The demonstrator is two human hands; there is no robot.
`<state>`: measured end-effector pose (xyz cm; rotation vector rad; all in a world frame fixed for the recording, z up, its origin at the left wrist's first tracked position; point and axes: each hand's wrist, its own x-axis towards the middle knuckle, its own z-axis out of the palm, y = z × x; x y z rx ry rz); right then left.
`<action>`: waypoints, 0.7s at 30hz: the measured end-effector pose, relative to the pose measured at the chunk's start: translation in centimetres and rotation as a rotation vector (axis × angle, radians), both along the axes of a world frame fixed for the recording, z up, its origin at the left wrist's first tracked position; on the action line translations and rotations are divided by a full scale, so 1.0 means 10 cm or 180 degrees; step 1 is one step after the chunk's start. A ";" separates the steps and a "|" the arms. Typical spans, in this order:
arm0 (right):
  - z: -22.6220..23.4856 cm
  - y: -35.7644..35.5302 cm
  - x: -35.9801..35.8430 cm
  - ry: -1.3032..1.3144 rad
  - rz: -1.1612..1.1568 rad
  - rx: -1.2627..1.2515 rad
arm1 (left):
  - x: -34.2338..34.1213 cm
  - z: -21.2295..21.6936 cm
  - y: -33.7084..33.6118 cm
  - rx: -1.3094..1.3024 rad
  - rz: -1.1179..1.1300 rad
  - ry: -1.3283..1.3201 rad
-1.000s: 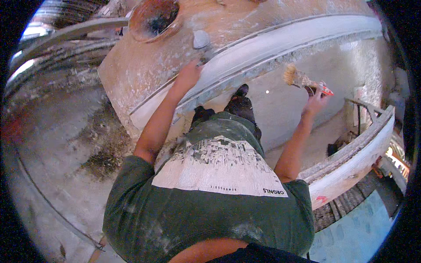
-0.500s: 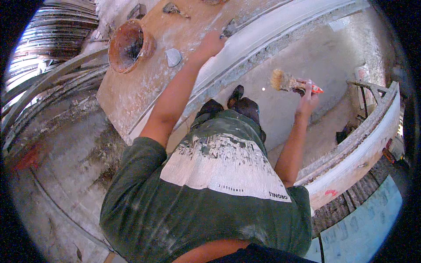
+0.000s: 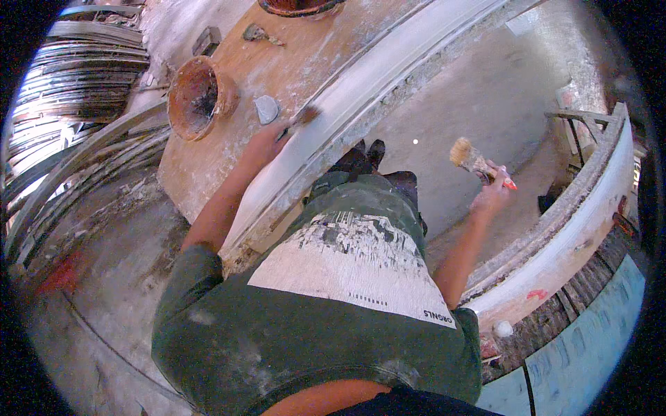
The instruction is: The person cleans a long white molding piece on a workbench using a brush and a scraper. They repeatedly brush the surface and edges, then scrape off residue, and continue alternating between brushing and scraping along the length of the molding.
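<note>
My left hand [image 3: 266,144] is closed on a small brush with dark bristles [image 3: 305,115]. The bristles are over the left edge of a long white curved strip [image 3: 388,75], beside a brown board [image 3: 239,69]; I cannot tell whether they touch it. Off to the right, my right hand [image 3: 491,194] grips a wide paintbrush [image 3: 472,158] with pale bristles and a red-tipped handle. That brush is held in the air above the grey floor, its bristles pointing left and away from me.
On the board are a crusted orange-brown pot [image 3: 198,97], a grey lump [image 3: 266,109], a dirty old brush [image 3: 258,33] and another round container [image 3: 298,5]. A second curved white piece [image 3: 555,256] arcs along my right. Bent strips [image 3: 83,87] are stacked at far left.
My left hand has drawn the small brush back along the white strip, toward me and to the left. My right hand with the paintbrush has shifted slightly nearer and to the right.
</note>
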<state>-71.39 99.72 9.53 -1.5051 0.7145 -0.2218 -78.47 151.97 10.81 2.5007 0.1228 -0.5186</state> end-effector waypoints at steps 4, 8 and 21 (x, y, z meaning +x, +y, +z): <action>-0.02 0.15 0.13 -0.0265 0.0485 -0.0271 | 1.60 -0.25 -0.79 -0.0115 -0.0465 -0.1153; 0.21 0.33 0.30 -0.0467 0.0899 -0.0685 | 2.61 -0.42 -1.25 0.0178 -0.0351 -0.0847; -0.09 -0.75 1.04 -0.0209 0.0201 -0.0241 | 0.91 -0.17 -0.87 -0.1435 0.2109 0.0713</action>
